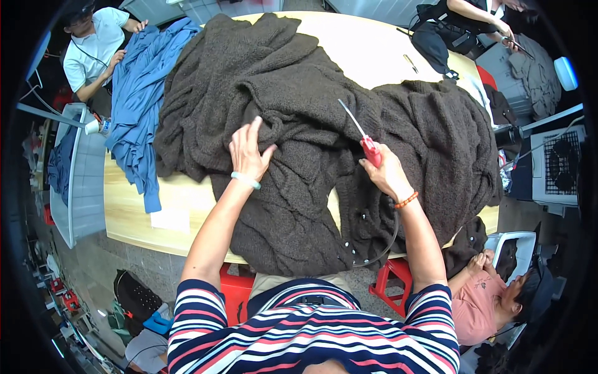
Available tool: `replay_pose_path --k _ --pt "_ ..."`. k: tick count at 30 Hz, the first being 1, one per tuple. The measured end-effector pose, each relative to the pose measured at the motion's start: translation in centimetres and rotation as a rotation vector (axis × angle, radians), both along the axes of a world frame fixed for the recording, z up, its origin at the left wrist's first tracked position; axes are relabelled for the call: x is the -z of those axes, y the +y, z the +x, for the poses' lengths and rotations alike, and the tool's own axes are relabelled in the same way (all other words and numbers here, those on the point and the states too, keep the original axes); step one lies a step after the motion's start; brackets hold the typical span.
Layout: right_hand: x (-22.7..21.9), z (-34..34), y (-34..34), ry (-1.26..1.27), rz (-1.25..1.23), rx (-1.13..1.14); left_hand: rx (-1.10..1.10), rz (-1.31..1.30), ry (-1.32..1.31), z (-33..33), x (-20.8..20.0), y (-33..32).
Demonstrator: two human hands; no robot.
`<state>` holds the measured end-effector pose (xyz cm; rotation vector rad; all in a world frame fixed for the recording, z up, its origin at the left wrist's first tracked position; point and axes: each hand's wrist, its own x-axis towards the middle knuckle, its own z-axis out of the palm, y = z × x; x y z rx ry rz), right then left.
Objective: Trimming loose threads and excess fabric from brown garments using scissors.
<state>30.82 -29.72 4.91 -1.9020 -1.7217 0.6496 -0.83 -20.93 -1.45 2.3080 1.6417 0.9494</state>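
A large heap of dark brown knit garments (286, 181) spreads across the table before me. My left hand (249, 149) lies on a fold of the knit, fingers extended and thumb apart, a pale bangle on its wrist. In my right hand (387, 169) is a red tool with a long thin metal tip, which looks like an air blow gun (370, 149). The tip points up and left over the knit. A thin grey hose (393, 234) curves below my right wrist; where it joins the tool is hidden. Small shiny buttons (349, 252) show along the near edge.
A blue garment (140, 93) hangs over the left side of the pale wooden table (134, 218), beside a co-worker (93, 50). Other people stand at the far right and sit at the near right. Red stools (395, 283) stand under the near edge. A small tool (410, 62) lies at the back.
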Motion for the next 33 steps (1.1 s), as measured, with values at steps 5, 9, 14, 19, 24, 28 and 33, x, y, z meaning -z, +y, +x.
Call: replay_pose_path --k 5,9,14,19,24,28,33 --pt "-1.3 0.0 -0.6 0.052 -0.055 0.042 0.493 -0.377 -0.233 1.8 -6.8 -1.9" --pt "-1.9 0.7 -1.5 0.106 -0.113 0.110 0.890 -0.929 0.029 -0.2 -7.9 -10.1" --pt "-1.9 0.3 -1.0 0.108 -0.075 0.064 0.630 -1.110 -0.157 -3.9 -4.8 -12.4" --pt "-1.6 -1.5 1.9 0.115 -0.023 -0.061 0.067 -0.275 -0.140 -5.8 -2.7 -5.0" --pt "0.4 -5.8 7.0 0.094 -0.055 -0.265 0.340 -0.544 -0.050 -6.6 0.5 1.6" --pt "4.6 -6.2 9.3 0.009 -0.137 -0.332 0.530 -0.709 0.012 -4.6 2.2 4.7" --pt "2.7 -5.8 7.7 -0.059 -0.345 -0.219 0.560 -1.113 -0.193 -5.0 1.9 5.3"
